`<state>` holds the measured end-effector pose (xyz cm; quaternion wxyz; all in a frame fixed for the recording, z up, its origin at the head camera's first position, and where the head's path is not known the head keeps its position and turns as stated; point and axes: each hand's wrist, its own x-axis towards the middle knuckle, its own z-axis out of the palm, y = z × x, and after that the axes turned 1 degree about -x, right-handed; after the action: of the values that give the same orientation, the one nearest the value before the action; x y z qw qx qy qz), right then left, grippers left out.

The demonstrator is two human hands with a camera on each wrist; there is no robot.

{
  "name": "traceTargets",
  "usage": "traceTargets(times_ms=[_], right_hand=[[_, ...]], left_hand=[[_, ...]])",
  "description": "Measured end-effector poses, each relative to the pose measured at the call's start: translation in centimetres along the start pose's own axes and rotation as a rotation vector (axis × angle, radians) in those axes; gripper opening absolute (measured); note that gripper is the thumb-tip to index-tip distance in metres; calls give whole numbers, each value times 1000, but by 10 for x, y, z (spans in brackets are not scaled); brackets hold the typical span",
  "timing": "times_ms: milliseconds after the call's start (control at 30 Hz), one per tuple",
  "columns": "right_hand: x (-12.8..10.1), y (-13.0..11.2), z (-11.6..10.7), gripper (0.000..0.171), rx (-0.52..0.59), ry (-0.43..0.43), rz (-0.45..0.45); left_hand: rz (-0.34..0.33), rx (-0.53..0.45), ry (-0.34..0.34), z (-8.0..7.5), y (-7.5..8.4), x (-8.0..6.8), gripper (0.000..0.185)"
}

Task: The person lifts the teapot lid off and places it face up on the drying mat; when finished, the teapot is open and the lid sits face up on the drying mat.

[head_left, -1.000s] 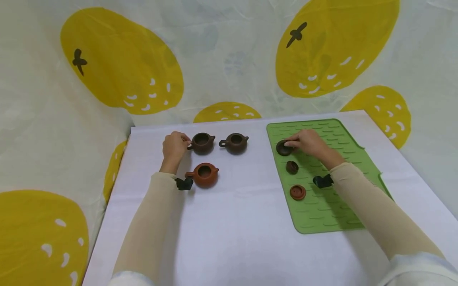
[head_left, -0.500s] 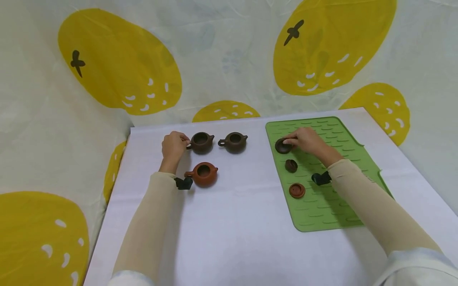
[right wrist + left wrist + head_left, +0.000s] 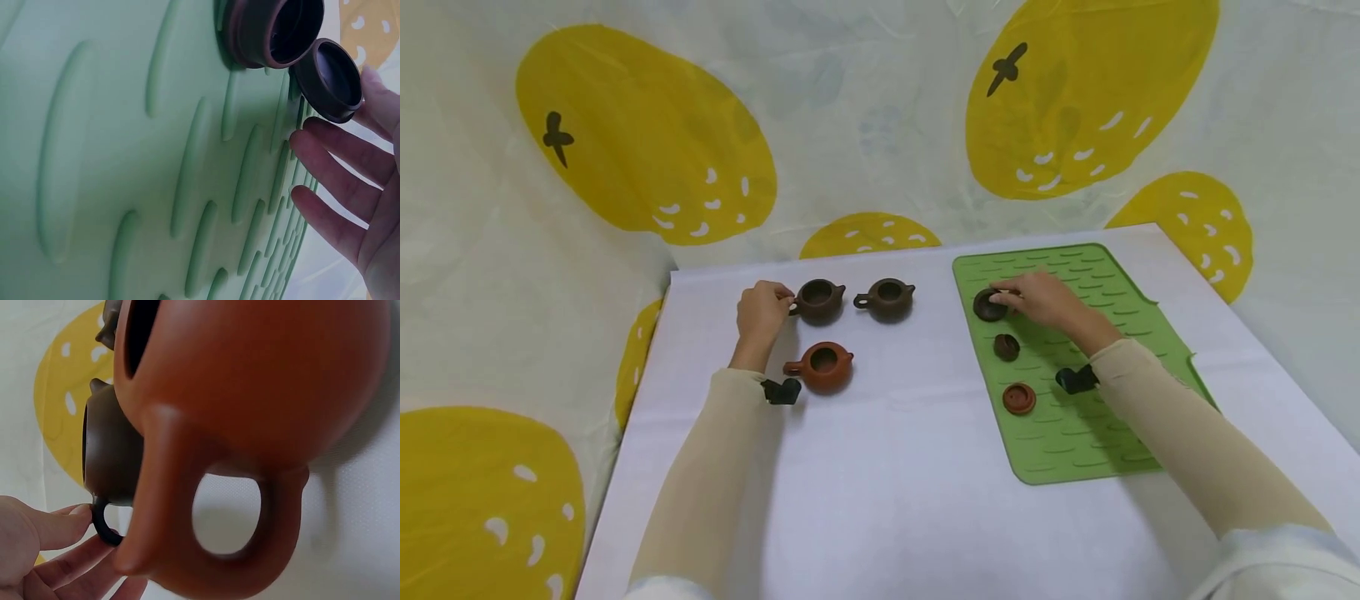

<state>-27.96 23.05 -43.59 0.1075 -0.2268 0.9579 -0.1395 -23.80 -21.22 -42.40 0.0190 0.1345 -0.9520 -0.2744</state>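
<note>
In the head view my left hand (image 3: 763, 315) is at the back left, beside a dark brown teapot (image 3: 820, 302) without a lid. Thumb and fingers pinch that pot's handle, as the left wrist view shows. A second dark teapot (image 3: 889, 300) stands to its right, and a reddish-brown teapot (image 3: 826, 367) sits nearer to me, large in the left wrist view. Over on the green mat (image 3: 1090, 454), my right hand (image 3: 1043, 298) pinches the rim of a dark teapot lid (image 3: 989, 306). Nearer on the mat lie a smaller dark lid (image 3: 1007, 347) and a reddish lid (image 3: 1019, 399).
The white-covered table (image 3: 880, 500) carries everything. Behind it hangs a pale curtain (image 3: 865, 108) with yellow fruit prints. Black wrist cameras (image 3: 782, 391) hang near each cuff, the left one close to the reddish pot's handle.
The head view has shifted slightly. Both hands keep their places, at the dark teapot's handle and the dark lid; no pot or lid has clearly moved.
</note>
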Motion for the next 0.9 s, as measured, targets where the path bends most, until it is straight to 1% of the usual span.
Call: traceTargets(times_ms=[167, 233, 433, 567, 700, 900], right_hand=[[-4, -1, -1, 53, 0, -11, 27], [-5, -1, 0, 54, 7, -13, 37], [-10, -1, 1, 58, 1, -11, 30], [-13, 0, 1, 60, -16, -18, 36], [-14, -1, 1, 61, -33, 3, 29], [-18, -5, -2, 65, -34, 51, 20]], left_hand=[[19, 4, 5, -1, 0, -2, 23], [13, 2, 3, -2, 1, -3, 23], [-5, 15, -3, -3, -1, -7, 26], [-19, 26, -10, -5, -2, -9, 32], [-28, 31, -13, -8, -1, -11, 37], [-20, 51, -23, -10, 0, -14, 36]])
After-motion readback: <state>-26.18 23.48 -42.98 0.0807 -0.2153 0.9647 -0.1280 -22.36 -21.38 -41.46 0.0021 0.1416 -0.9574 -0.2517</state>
